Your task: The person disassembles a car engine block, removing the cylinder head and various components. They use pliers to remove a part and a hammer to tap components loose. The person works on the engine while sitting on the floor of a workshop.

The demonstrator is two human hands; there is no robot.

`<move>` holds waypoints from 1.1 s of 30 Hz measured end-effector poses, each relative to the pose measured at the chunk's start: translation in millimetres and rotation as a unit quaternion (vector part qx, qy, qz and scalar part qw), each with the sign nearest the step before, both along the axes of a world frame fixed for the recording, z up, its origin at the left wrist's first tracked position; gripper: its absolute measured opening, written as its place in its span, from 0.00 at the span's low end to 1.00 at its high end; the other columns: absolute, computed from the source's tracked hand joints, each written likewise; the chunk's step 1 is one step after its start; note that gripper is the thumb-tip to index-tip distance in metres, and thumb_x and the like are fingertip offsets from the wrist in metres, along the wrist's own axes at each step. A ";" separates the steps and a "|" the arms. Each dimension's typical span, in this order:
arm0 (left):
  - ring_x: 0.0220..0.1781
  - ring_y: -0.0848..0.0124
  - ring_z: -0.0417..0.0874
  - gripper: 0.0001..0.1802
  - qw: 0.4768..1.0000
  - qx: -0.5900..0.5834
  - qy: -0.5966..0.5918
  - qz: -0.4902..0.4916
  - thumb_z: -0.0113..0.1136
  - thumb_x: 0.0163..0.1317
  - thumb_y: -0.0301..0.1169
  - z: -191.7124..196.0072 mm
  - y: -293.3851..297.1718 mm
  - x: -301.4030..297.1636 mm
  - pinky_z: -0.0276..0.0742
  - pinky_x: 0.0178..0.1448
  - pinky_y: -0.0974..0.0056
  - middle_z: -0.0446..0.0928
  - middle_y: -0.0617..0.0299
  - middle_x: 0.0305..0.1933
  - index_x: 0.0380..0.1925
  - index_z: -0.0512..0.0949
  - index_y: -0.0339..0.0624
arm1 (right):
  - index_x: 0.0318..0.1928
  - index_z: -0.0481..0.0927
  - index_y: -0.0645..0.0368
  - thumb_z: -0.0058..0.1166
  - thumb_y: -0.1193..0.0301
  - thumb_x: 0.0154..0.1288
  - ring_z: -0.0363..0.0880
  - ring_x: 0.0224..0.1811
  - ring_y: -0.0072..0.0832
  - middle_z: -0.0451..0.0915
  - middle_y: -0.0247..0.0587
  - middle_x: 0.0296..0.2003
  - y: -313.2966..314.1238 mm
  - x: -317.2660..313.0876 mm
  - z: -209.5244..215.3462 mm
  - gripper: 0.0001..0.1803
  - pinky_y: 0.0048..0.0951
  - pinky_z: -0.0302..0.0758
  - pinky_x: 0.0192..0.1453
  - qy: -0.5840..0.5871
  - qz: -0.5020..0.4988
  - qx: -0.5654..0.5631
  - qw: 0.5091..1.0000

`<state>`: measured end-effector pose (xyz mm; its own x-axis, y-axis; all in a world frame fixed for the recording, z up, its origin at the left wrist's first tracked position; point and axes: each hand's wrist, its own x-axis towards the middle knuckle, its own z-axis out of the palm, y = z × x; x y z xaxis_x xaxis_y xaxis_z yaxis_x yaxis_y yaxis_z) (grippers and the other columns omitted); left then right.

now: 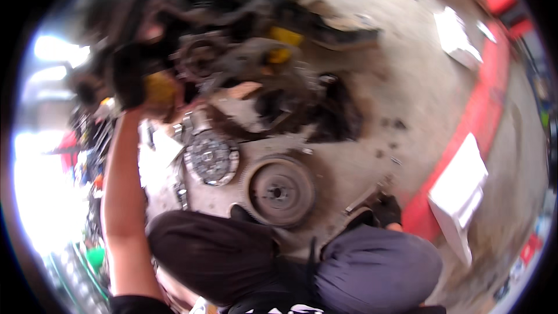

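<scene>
2 gloved hands: left hand (129,78) on engine (232,58), right hand (385,209) down.

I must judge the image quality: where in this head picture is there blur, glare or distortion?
In the head view, motion blur smears the upper part, so the left hand and the dark engine parts around it lack detail; daylight burns out the left edge to white; the toothed flywheel on the floor is sharper; the fisheye bends the red floor stripe near the rim.

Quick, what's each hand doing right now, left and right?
Left hand: gloved, raised against the dark engine parts; its grip cannot be told through the blur.
Right hand: gloved, low by the knee, on a metal bar; whether it is closed cannot be told.
</scene>
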<state>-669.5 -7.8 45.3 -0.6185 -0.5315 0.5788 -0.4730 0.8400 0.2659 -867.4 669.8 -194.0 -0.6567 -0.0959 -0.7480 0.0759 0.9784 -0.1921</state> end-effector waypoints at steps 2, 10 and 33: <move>0.53 0.65 0.82 0.10 0.999 0.019 0.025 -0.016 0.56 0.70 0.25 7.1 6.4 -5.3 0.76 0.60 0.60 0.82 0.57 0.51 0.50 0.79 0.40 | 0.51 0.81 0.60 0.63 0.51 0.60 0.83 0.55 0.44 0.86 0.53 0.47 29.6 -10.3 -30.4 0.27 0.38 0.77 0.59 -0.002 0.043 -0.020 0.999; 0.39 0.52 0.86 0.04 0.992 0.039 0.120 -0.021 0.60 0.63 0.33 2.7 18.4 13.3 0.80 0.39 0.53 0.83 0.54 0.33 0.35 0.81 0.47 | 0.52 0.75 0.56 0.57 0.72 0.66 0.75 0.23 0.25 0.79 0.38 0.37 -52.1 -99.4 43.0 0.15 0.29 0.75 0.24 -0.013 -0.037 -0.293 0.955; 0.43 0.60 0.84 0.21 0.637 0.481 -0.087 0.595 0.59 0.63 0.48 -299.9 -88.0 367.9 0.80 0.45 0.57 0.82 0.52 0.43 0.44 0.81 0.42 | 0.54 0.77 0.60 0.56 0.73 0.71 0.74 0.29 0.21 0.78 0.33 0.34 -257.5 -12.7 199.6 0.13 0.24 0.73 0.34 -0.038 0.296 -0.188 0.936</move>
<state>-301.5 -95.9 -254.6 0.5450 -0.7411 -0.3922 -0.7157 -0.6548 0.2430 -880.1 412.3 5.6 -0.3525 -0.6916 -0.6304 -0.4305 0.7179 -0.5470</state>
